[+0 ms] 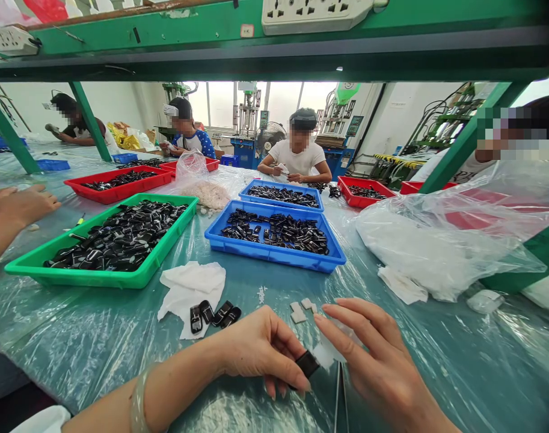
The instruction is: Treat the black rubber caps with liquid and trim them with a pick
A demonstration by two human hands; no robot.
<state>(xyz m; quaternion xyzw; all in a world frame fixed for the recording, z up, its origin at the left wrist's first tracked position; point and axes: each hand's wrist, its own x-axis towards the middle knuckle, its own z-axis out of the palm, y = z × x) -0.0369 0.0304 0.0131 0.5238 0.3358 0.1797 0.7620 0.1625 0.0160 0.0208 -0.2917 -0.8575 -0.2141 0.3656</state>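
My left hand (pixel 260 349) pinches a small black plastic part (pixel 307 364) between thumb and fingers, low over the table's near edge. My right hand (pixel 373 361) hovers just right of it with fingers spread and slightly curled, over small white pads (pixel 301 310) lying on the plastic-covered table. Several more black parts (pixel 213 314) lie on a white cloth (pixel 190 285) to the left of my left hand.
A green tray (pixel 30 264) and two blue trays (pixel 274 252) hold many black parts. Red trays (pixel 116 189) stand farther back. Clear plastic bags (pixel 445 234) lie at the right. Other people sit around the table; another person's hand (pixel 21 204) rests at left. A green shelf frame runs overhead.
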